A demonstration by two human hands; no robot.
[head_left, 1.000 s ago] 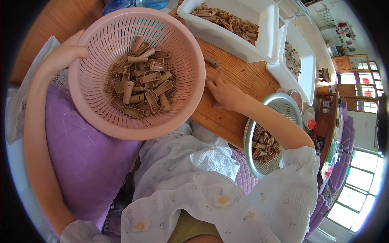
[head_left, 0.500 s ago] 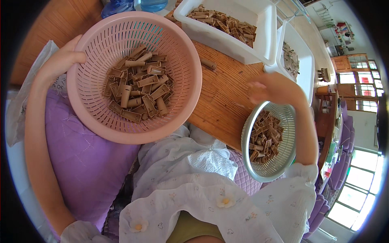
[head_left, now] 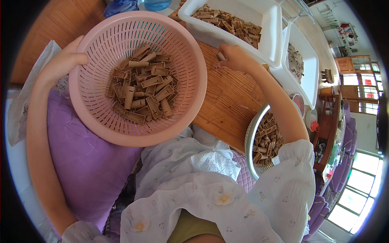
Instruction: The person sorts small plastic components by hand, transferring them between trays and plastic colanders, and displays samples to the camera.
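My left hand (head_left: 67,60) is closed on the rim of a large pink slotted plastic basket (head_left: 192,97), which tilts toward me. Inside it lies a pile of brown, trough-shaped plastic pieces (head_left: 152,81). Over the wooden table, my right hand (head_left: 236,58) pinches a single piece of the same kind (head_left: 221,56); only its end shows past the fingers. Beneath my right forearm, partly hidden by it, a smaller pale green basket (head_left: 248,141) holds more such brown pieces (head_left: 267,139).
Behind the table (head_left: 227,107) stand a white tub (head_left: 231,34) of brown pieces and a second white tub (head_left: 310,60) with greyish bits. Blue bottles (head_left: 121,7) are at the far left. A purple cushion (head_left: 81,150) lies under my left arm.
My right hand has moved left and away from me, from above the green basket to the loose brown piece on the table, and has closed on it. My left hand stays on the rim.
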